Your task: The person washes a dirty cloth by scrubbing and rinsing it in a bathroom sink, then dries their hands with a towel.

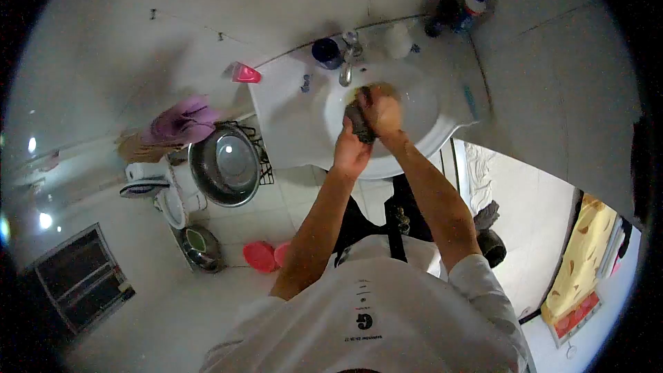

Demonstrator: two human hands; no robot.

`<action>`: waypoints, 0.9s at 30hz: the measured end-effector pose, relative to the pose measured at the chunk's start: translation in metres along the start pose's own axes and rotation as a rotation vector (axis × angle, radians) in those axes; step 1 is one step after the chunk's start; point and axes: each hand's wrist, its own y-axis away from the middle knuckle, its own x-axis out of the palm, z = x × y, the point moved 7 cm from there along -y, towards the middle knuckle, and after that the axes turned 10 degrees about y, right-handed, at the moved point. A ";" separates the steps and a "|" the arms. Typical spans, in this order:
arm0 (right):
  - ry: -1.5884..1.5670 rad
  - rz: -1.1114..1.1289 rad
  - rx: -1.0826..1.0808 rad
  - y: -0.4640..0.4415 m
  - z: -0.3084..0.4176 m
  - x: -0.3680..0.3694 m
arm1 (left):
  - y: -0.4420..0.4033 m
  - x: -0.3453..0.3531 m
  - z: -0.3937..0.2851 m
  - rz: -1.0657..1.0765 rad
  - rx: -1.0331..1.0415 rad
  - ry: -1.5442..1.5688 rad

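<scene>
- Dark grey item, cloth-like [360, 124]: held over the white sink basin [423, 112], upper centre of the frame; exact kind cannot be told.
- Left hand [353, 153]: placed at the item's lower end, its fingers clamped on it.
- Right hand [384, 112]: laid against the item's upper right side; its fingers are blurred, and whether they are clamped cannot be told.
- Tap [345, 74]: mounted at the basin's back edge, above the hands in the frame.
- Dark blue cup [326, 54]: stood just left of the tap, on the white bench [282, 114].
- Pink cup [247, 74]: set at the bench's upper left corner.
- Bottles [461, 21]: grouped at upper right.
- Steel bowl [228, 166]: seen left of centre, near a purple cloth [181, 121].
</scene>
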 end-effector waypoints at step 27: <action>-1.008 -0.001 0.344 0.030 -0.036 -0.026 | 0.025 0.020 -0.051 0.134 0.088 0.005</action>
